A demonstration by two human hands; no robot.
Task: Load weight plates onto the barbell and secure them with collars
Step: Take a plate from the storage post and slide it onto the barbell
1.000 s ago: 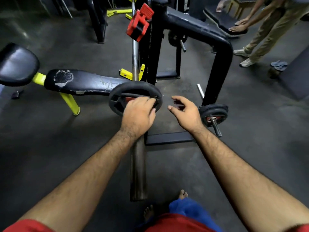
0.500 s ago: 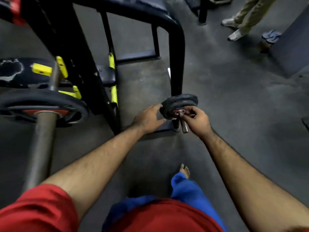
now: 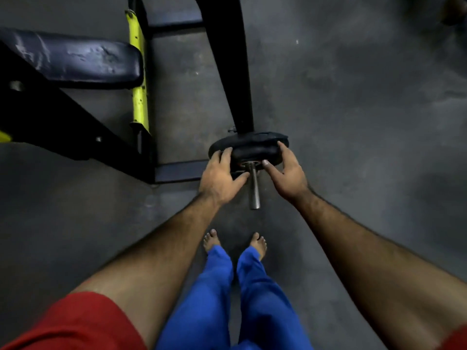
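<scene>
Black plates [image 3: 249,147] sit on a steel peg [image 3: 253,188]; my left hand [image 3: 219,176] and right hand [image 3: 286,170] clasp their opposite edges, fingers curled round.

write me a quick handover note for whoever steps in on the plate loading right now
Left hand: grips the left edge of the small black plates.
Right hand: grips their right edge, thumb near the hole.
The plates sit on a steel storage peg at the foot of the black rack post, beside the bench.
Done: hands are on the plates.
Left: slide a plate off the peg, carry it to the barbell, which is out of view, then fit collars; none in view.
</scene>
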